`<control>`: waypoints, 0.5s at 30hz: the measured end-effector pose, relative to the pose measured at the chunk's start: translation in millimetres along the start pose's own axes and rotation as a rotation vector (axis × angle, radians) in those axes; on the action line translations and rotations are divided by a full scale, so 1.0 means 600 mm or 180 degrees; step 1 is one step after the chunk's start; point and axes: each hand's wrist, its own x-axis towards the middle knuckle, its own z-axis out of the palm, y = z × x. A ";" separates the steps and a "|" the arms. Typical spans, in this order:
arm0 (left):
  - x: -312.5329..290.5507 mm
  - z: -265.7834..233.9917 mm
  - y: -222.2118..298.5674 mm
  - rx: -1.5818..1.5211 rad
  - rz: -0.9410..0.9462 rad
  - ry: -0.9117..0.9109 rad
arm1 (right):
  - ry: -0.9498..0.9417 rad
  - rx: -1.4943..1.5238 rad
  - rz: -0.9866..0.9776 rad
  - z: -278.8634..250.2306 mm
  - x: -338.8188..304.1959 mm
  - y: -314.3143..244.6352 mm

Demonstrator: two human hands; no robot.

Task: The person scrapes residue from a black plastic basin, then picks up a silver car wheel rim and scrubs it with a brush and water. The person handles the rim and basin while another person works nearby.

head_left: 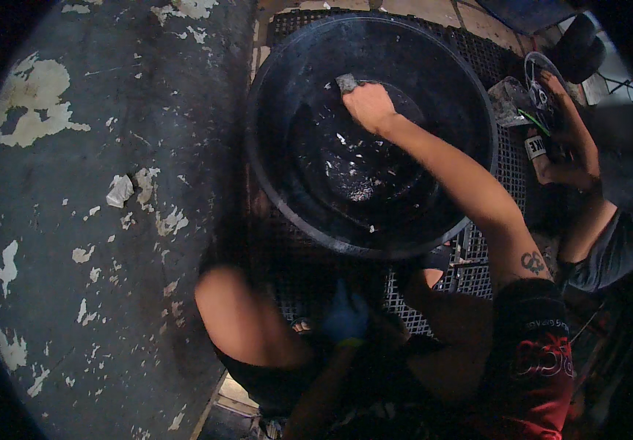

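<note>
A large round black tub (375, 246) sits ahead of me with a little shiny water and pale flecks on its bottom. Bare and closed, my right hand (370, 106) reaches into it and grips a small grey scouring pad (346, 82), whose end sticks out past the fingers against the inner wall. My left hand (346, 319), in a blue glove, hangs low between my knees in shadow, below the tub's near rim. Its fingers look stretched out, with nothing visible in them.
A dark wall (74, 242) with peeling paint runs along the left. Black grid matting (511, 172) lies under the tub. At the right another person's hand (551, 82) is over a clear round container (536, 66), near a green stick (533, 121) and a grey block (506, 101).
</note>
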 end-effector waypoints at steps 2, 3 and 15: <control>-0.001 0.002 0.001 -0.0051 0.0004 0.0015 | 0.0158 0.0217 0.0239 0.015 -0.018 0.006; -0.002 -0.002 0.003 -0.0081 -0.0092 -0.0028 | 0.0240 0.0337 0.0324 0.017 -0.025 0.003; -0.005 -0.001 -0.015 -0.0234 0.0230 0.0321 | 0.1076 -0.0749 -0.1737 -0.105 -0.151 -0.011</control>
